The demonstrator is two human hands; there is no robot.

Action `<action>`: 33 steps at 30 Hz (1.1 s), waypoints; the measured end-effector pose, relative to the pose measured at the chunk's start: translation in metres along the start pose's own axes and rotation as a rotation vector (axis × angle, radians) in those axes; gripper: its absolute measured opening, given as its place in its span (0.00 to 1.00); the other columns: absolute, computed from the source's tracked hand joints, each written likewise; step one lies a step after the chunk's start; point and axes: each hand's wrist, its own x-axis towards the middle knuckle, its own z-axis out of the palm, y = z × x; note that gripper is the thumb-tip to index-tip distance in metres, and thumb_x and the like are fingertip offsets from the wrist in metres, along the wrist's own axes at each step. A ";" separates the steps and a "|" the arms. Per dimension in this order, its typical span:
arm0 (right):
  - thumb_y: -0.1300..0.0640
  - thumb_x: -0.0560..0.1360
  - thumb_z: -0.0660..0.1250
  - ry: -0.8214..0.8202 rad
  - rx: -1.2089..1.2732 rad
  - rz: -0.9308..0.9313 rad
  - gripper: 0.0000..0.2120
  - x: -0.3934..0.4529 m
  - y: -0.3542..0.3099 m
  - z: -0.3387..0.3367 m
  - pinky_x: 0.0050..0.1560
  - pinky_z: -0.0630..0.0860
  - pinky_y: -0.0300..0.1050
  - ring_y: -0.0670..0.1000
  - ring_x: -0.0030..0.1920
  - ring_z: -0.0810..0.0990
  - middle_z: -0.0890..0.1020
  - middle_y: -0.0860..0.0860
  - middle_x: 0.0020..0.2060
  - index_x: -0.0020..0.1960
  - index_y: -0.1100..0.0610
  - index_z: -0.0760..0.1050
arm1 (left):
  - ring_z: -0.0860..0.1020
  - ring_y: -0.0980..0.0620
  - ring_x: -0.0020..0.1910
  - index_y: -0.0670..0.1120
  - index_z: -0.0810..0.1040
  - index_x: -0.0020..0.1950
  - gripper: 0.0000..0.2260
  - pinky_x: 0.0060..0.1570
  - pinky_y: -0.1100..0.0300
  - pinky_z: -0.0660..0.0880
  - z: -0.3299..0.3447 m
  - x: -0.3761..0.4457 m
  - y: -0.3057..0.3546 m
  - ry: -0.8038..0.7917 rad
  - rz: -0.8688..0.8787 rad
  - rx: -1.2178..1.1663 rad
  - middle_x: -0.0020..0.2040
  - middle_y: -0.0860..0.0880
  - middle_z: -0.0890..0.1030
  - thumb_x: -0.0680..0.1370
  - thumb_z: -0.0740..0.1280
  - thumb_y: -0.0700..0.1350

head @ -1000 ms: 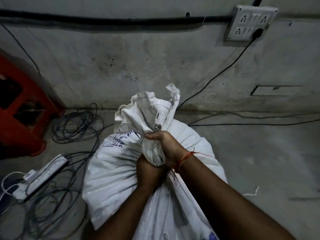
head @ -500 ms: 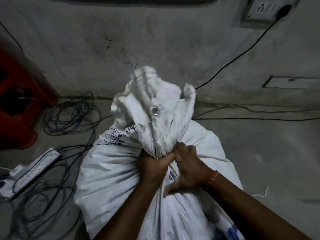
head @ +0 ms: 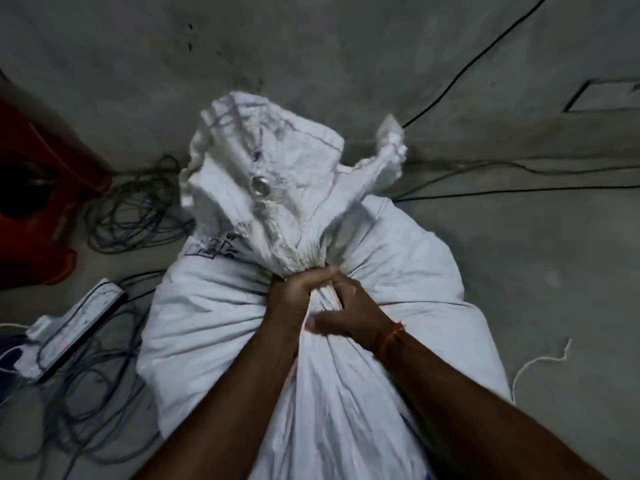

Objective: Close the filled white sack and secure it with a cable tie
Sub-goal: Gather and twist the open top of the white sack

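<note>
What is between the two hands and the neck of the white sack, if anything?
Nothing visible. The left hand and right hand both grip the gathered neck of the white sack directly. No cable tie can be seen in this view.

The white sack (head: 221,327) looks like woven plastic cloth, matt and creased, with a shiny metal eyelet (head: 259,186) near its mouth. The floor (head: 540,258) and wall (head: 311,57) are rough, stained grey concrete. The red stool (head: 38,188) looks like smooth plastic, as does the white power strip (head: 69,327).
</note>
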 end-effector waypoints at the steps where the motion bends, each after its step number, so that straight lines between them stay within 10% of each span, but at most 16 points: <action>1: 0.47 0.59 0.72 0.043 -0.010 0.016 0.25 -0.001 0.001 0.002 0.52 0.78 0.42 0.39 0.48 0.82 0.84 0.48 0.47 0.54 0.54 0.78 | 0.83 0.42 0.59 0.31 0.81 0.58 0.34 0.65 0.49 0.78 0.003 -0.002 0.002 -0.058 -0.023 -0.046 0.60 0.35 0.82 0.60 0.84 0.50; 5: 0.50 0.64 0.75 -0.121 0.044 0.049 0.25 -0.015 -0.022 -0.005 0.49 0.79 0.42 0.42 0.47 0.84 0.85 0.48 0.47 0.58 0.57 0.76 | 0.83 0.38 0.59 0.38 0.83 0.59 0.28 0.64 0.37 0.77 0.015 -0.019 0.015 -0.003 0.075 -0.031 0.58 0.38 0.85 0.61 0.83 0.44; 9: 0.45 0.58 0.84 -0.244 -0.170 -0.058 0.52 -0.036 -0.031 -0.013 0.73 0.68 0.43 0.42 0.72 0.71 0.74 0.46 0.69 0.75 0.54 0.63 | 0.84 0.38 0.56 0.41 0.84 0.58 0.21 0.61 0.38 0.78 0.015 -0.030 0.012 -0.031 0.098 -0.031 0.56 0.38 0.86 0.66 0.81 0.41; 15: 0.41 0.62 0.73 0.440 -0.640 -0.119 0.29 -0.059 -0.017 0.050 0.53 0.72 0.54 0.51 0.58 0.78 0.80 0.48 0.52 0.60 0.52 0.73 | 0.84 0.59 0.54 0.48 0.85 0.47 0.14 0.55 0.67 0.77 -0.004 -0.037 -0.014 0.044 0.262 0.126 0.50 0.52 0.87 0.64 0.83 0.42; 23: 0.50 0.65 0.62 0.479 -0.634 -0.070 0.21 -0.025 0.052 0.054 0.44 0.72 0.55 0.62 0.44 0.78 0.79 0.59 0.40 0.51 0.61 0.77 | 0.86 0.47 0.52 0.40 0.87 0.47 0.33 0.60 0.44 0.80 -0.005 0.010 -0.056 0.257 0.128 0.081 0.48 0.45 0.88 0.55 0.84 0.63; 28: 0.47 0.66 0.58 0.481 -0.532 -0.006 0.16 -0.004 0.040 0.045 0.36 0.69 0.49 0.62 0.38 0.80 0.82 0.57 0.35 0.43 0.56 0.78 | 0.86 0.51 0.46 0.47 0.89 0.39 0.16 0.60 0.50 0.81 0.005 0.007 -0.038 0.179 -0.026 0.129 0.42 0.47 0.89 0.65 0.78 0.60; 33: 0.48 0.70 0.69 0.268 -0.261 -0.244 0.20 -0.014 0.011 0.022 0.52 0.76 0.52 0.51 0.52 0.81 0.84 0.54 0.50 0.59 0.57 0.78 | 0.82 0.42 0.62 0.41 0.86 0.56 0.18 0.65 0.48 0.77 0.006 -0.004 -0.007 0.000 -0.084 -0.057 0.58 0.42 0.85 0.73 0.76 0.52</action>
